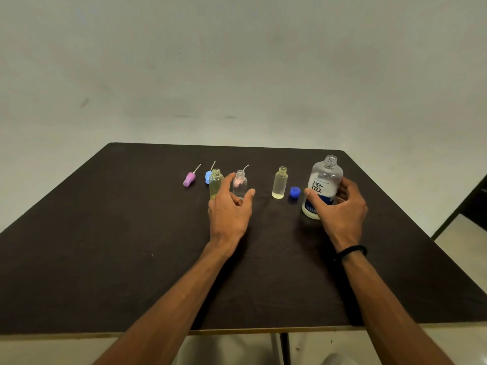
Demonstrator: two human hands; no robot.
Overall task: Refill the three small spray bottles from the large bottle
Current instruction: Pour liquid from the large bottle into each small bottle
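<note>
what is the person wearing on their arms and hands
Both forearms are bare, with no sleeves in view and no gloves. The right hand has a black band around its wrist. The left hand and its wrist wear nothing.

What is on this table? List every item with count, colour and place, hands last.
Large bottle: one, clear with a white and blue label, uncapped, right side of the table.
Blue cap: one, lying just left of the large bottle.
Small spray bottles: three, all open. One yellowish right of centre, one clear at centre, one yellowish left of it.
Spray heads with dip tubes: three. Purple far left, blue behind the left small bottle, pink seen through the centre bottle.
Table: one, dark brown.
Wristband: one, black, right wrist.
Left hand: fingers spread in front of the centre bottle.
Right hand: fingers curled round the large bottle.
</note>
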